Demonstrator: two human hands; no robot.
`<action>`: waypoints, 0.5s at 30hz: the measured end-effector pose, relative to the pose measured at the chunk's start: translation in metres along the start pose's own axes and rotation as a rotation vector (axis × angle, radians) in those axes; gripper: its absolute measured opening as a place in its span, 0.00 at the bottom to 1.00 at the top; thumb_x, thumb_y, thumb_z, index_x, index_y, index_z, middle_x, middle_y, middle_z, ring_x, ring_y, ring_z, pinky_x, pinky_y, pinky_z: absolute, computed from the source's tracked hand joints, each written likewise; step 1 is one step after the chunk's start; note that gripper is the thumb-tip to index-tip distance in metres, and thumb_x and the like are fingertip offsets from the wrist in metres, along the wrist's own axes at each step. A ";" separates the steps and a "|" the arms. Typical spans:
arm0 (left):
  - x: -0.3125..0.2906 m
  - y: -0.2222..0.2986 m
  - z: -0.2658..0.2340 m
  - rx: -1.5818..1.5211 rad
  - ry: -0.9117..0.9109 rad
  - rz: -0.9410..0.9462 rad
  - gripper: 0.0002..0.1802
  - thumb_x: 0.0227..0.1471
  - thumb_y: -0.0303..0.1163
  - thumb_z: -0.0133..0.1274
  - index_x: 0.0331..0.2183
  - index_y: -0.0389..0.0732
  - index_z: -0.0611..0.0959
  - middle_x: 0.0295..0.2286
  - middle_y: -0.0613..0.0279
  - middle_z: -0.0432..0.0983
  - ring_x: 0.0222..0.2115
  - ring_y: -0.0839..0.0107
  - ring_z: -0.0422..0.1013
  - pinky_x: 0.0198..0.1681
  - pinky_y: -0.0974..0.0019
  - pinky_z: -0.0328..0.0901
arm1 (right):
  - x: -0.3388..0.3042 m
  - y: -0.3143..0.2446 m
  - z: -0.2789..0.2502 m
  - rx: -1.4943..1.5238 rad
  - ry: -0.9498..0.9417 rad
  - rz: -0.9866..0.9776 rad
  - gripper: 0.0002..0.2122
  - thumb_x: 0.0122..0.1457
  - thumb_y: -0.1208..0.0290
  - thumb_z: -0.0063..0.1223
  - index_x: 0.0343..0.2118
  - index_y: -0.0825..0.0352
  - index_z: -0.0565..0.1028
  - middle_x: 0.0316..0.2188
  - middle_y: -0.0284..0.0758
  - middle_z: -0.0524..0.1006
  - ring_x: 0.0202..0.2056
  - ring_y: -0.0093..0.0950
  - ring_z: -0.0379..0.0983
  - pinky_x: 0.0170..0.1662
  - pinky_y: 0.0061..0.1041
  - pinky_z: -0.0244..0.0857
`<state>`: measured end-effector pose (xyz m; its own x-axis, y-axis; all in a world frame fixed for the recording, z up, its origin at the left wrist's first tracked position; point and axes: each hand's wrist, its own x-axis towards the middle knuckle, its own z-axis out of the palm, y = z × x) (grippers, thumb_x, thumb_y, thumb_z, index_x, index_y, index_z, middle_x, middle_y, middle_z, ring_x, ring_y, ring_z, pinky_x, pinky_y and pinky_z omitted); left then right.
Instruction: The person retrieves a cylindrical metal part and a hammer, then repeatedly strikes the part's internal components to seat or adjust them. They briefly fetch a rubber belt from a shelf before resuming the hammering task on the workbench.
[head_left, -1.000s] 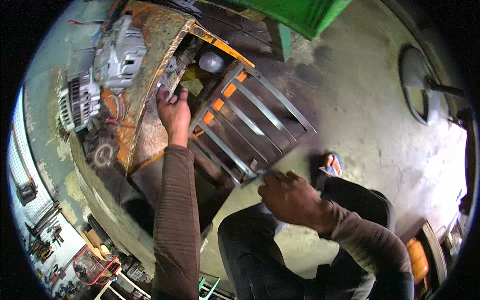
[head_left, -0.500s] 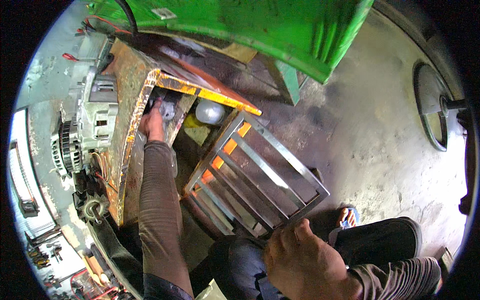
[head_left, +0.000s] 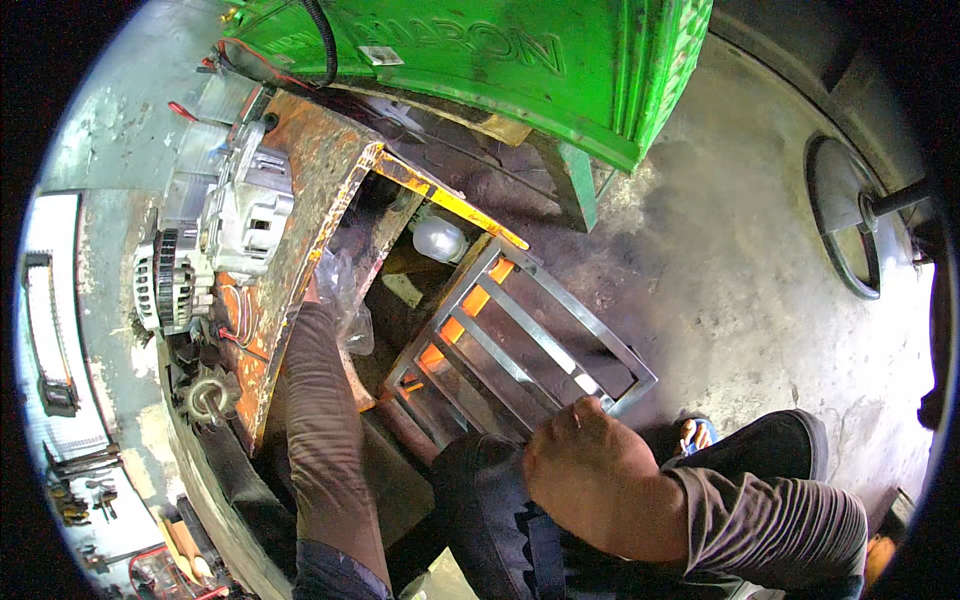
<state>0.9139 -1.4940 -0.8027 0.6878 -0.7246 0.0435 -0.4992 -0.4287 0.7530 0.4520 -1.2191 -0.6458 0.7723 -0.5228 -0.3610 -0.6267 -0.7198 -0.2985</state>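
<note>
Left hand: we cannot see it. Our left forearm (head_left: 318,400), in a brown striped sleeve, runs up from the lower edge and goes under the rusty orange table (head_left: 310,215); the hand is hidden behind the table's edge and a crumpled clear plastic bag (head_left: 345,300), so we cannot tell whether it is open or closed.

Right hand (head_left: 580,470): curled loosely, knuckles up, fingertips resting on the near corner of a grey metal grille frame (head_left: 520,345). We cannot tell whether it grips the bar or only touches it.

Grille frame: leaning tilted against the open side of the table, its slats standing across the opening, orange paint showing behind its lower bars.

Inside the opening, behind the frame: a pale round bulb (head_left: 440,240) near the upper edge, dark clutter below it.

On the table top, left edge: a silver alternator (head_left: 245,205), and a second ribbed one (head_left: 170,285) just below it, with thin red wires nearby. A toothed gear (head_left: 210,395) sits at the table's near corner.

Above the table: a green machine body (head_left: 520,60) with a black cable over it.

Concrete floor (head_left: 720,270), stained, on the right; a dark wheel (head_left: 845,225) at its far edge. Our dark trouser knee (head_left: 490,500) sits just below the frame.
</note>
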 end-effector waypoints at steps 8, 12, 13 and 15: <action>-0.111 0.006 -0.036 -0.736 -0.091 -0.079 0.28 0.58 0.52 0.61 0.54 0.45 0.82 0.49 0.60 0.81 0.51 0.66 0.75 0.59 0.58 0.66 | 0.013 0.019 0.002 0.093 0.386 0.055 0.18 0.56 0.67 0.58 0.48 0.68 0.78 0.41 0.37 0.80 0.46 0.34 0.79 0.50 0.35 0.71; -0.178 0.054 -0.061 -0.545 -0.299 -0.045 0.36 0.53 0.45 0.66 0.57 0.34 0.77 0.50 0.55 0.79 0.47 0.64 0.76 0.51 0.60 0.73 | 0.033 0.037 -0.006 0.221 0.718 0.119 0.29 0.53 0.64 0.65 0.56 0.72 0.70 0.50 0.45 0.75 0.53 0.40 0.75 0.54 0.38 0.71; -0.195 0.068 -0.065 -0.365 -0.287 0.013 0.42 0.47 0.47 0.70 0.58 0.32 0.77 0.49 0.53 0.79 0.47 0.65 0.76 0.51 0.61 0.72 | 0.037 0.042 -0.008 0.252 0.741 0.146 0.31 0.52 0.62 0.67 0.57 0.73 0.69 0.52 0.46 0.74 0.54 0.41 0.74 0.55 0.38 0.70; -0.229 0.092 -0.074 -0.350 -0.653 0.217 0.50 0.35 0.48 0.77 0.57 0.30 0.78 0.49 0.50 0.79 0.49 0.64 0.74 0.56 0.61 0.68 | 0.043 0.050 -0.011 0.318 0.748 0.206 0.36 0.51 0.60 0.70 0.59 0.74 0.67 0.56 0.50 0.71 0.57 0.45 0.72 0.57 0.39 0.70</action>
<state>0.7497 -1.3276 -0.6947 0.0883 -0.9910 -0.1004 -0.3169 -0.1235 0.9404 0.4548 -1.2820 -0.6667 0.4345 -0.8753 0.2121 -0.6754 -0.4725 -0.5662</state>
